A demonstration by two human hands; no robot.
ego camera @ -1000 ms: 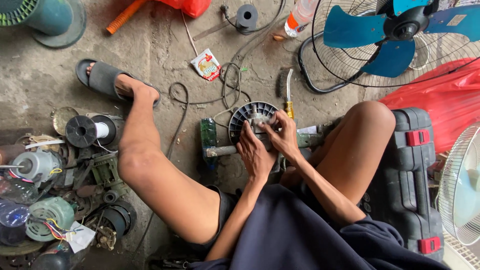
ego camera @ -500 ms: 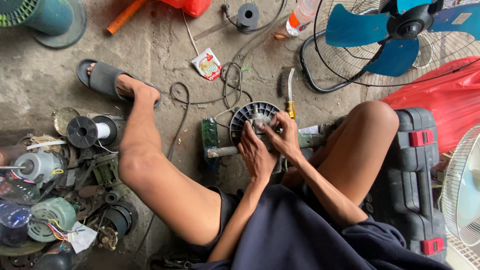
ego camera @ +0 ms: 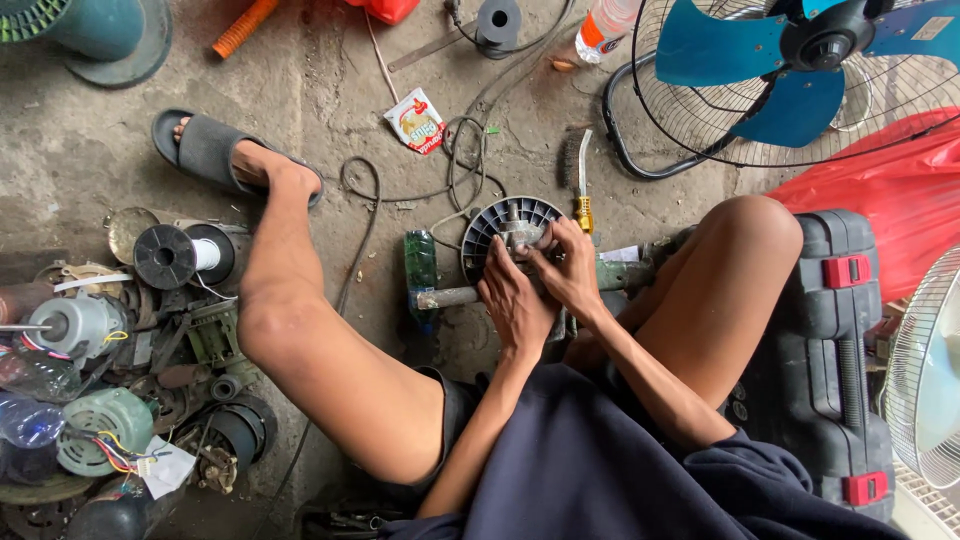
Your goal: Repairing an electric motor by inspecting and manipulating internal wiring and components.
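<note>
A round grey fan motor housing (ego camera: 497, 226) with radial slots rests on the concrete floor between my legs. My left hand (ego camera: 515, 305) lies over its near edge, fingers pressed on the metal centre part. My right hand (ego camera: 566, 268) grips the same centre part from the right side. A metal bar (ego camera: 446, 297) lies on the floor under my left hand. A black cable (ego camera: 455, 170) runs from the housing across the floor.
A blue-bladed fan (ego camera: 790, 70) in a wire guard lies at upper right beside a red bag (ego camera: 895, 190). A black tool case (ego camera: 835, 370) sits by my right leg. Several motors and wire spools (ego camera: 110, 350) crowd the left. A brush (ego camera: 580, 175) lies beyond the housing.
Both hands stay on the housing; the fingers shift slightly on the centre part. Nothing else has moved.
</note>
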